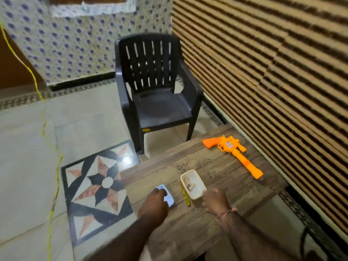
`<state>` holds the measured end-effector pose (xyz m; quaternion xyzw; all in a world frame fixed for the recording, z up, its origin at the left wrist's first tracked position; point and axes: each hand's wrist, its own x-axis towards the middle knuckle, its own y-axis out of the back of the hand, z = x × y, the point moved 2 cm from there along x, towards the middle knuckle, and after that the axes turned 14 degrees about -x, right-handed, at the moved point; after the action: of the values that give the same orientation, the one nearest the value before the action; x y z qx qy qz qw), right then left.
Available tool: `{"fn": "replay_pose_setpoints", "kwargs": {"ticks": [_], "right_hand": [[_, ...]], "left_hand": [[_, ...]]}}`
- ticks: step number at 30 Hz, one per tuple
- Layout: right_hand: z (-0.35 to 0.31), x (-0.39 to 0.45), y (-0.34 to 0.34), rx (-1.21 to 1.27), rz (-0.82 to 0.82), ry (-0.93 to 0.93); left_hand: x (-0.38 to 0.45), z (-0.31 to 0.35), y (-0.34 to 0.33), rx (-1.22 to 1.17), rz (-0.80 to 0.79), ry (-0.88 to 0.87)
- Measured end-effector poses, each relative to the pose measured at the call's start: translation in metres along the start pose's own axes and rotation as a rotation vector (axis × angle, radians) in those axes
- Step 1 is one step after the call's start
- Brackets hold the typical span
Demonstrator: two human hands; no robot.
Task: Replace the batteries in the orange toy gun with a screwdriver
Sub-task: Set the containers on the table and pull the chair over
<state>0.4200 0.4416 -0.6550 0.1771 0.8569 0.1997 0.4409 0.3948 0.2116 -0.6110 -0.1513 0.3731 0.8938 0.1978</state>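
The orange toy gun (233, 154) lies flat on the far right of the wooden table (216, 166), apart from both hands. A yellow-handled screwdriver (184, 193) lies beside a small white container (195, 193) that holds a few small batteries (189, 184). My left hand (155, 202) rests on a phone (168, 195) near the table's left edge, fingers over its screen. My right hand (215, 201) sits just right of the container with fingers loosely curled, holding nothing that I can see.
A dark plastic chair (156, 91) stands on the tiled floor beyond the table. A ribbed brown wall (273, 72) runs along the table's right side. A yellow cord (50, 166) trails across the floor at the left.
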Motion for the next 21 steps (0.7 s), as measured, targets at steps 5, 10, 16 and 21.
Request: {"fn": "replay_pose_setpoints", "kwargs": {"ticks": [5,10,16,21], "right_hand": [[0.004,0.004,-0.034,0.021,0.148,0.101],[-0.094,-0.143,-0.02,-0.214,0.29,0.364],[-0.14,-0.188,-0.019,-0.433,0.461,0.665],[-0.17,-0.215,-0.028,-0.415,0.563,0.761]], "left_hand": [[-0.026,-0.008,0.078,0.076,0.035,-0.169],[-0.035,0.016,0.133,0.061,0.199,-0.295],[-0.05,0.038,0.178,0.035,0.356,-0.443],[-0.066,0.038,0.217,0.042,0.455,-0.482]]}}
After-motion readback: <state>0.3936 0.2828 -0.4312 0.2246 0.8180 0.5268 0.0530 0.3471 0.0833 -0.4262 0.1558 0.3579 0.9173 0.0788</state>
